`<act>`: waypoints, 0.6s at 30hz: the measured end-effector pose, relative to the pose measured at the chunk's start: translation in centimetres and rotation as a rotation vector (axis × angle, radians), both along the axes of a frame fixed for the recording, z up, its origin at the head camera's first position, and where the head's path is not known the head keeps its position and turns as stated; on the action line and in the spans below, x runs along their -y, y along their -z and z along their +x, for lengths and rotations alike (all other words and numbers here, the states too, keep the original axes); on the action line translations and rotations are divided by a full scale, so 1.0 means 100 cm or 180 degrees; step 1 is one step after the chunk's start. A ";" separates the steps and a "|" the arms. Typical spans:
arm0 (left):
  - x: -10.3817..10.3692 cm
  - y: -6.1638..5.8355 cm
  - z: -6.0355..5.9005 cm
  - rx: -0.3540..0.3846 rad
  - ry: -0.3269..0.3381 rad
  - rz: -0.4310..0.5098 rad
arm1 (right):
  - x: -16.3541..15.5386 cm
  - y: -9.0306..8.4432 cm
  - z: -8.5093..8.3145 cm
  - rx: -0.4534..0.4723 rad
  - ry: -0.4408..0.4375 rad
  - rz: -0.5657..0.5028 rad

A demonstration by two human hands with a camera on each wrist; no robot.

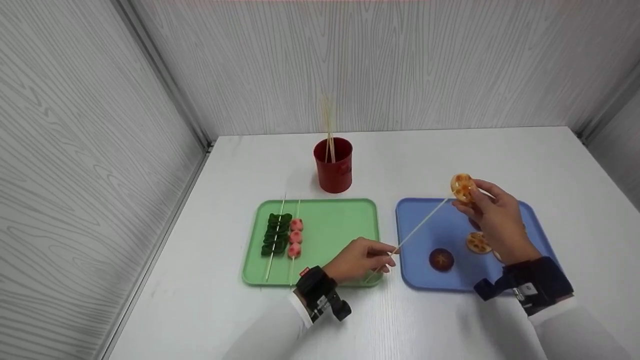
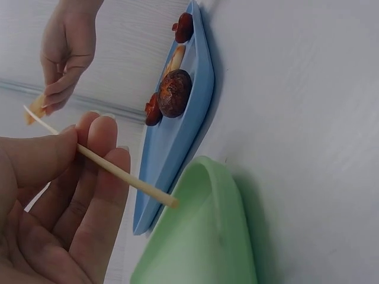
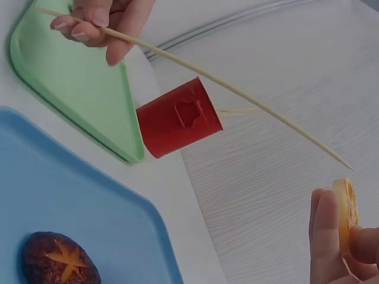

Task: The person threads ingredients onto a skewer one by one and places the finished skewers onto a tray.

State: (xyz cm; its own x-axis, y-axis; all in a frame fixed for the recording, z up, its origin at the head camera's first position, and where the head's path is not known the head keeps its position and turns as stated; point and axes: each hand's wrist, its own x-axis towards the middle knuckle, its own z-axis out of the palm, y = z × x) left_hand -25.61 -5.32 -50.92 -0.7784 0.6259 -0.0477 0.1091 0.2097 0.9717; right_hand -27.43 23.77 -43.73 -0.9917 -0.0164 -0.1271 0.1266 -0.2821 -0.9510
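Left hand (image 1: 361,260) low over the near right corner of the green tray (image 1: 340,225), thumb and fingers (image 2: 98,177) pinched round the lower end of a thin bamboo skewer (image 1: 419,225). Skewer slanting up and to the right across the gap between the two trays, sharp tip just short of the lotus root slice (image 1: 462,187), not yet through it as far as the right wrist view shows. Right hand (image 1: 495,220) raised above the blue tray (image 1: 415,210), fingertips (image 3: 324,236) gripping that round orange slice on edge, holes facing the skewer tip. On the blue tray: a dark mushroom (image 1: 441,259) with a star cut in its cap near the front, a second lotus root slice (image 1: 478,242) just beside the right wrist, more pieces partly hidden behind the hand and too covered to name. On the green tray, at its left side: two finished skewers lying side by side, one of green pieces (image 1: 276,234), one of three pink pieces (image 1: 295,237), sticks pointing away toward the wall. Behind the green tray, a red cup (image 1: 333,165) upright on the white table (image 1: 550,160), a few spare sticks (image 1: 328,127) standing in it. Black wrist straps with cameras on both white sleeves.
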 end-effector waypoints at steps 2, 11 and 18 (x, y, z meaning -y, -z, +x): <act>0.000 0.000 0.000 0.0001 0.0018 -0.0006 | 0.000 -0.002 -0.001 0.0054 0.0041 -0.0304; 0.000 0.002 -0.001 -0.0002 0.0084 -0.0002 | 0.000 -0.005 -0.001 0.0259 0.0234 -0.0530; 0.001 0.002 -0.003 -0.0014 0.0040 -0.0035 | 0.001 -0.005 -0.002 0.0270 0.0225 -0.0674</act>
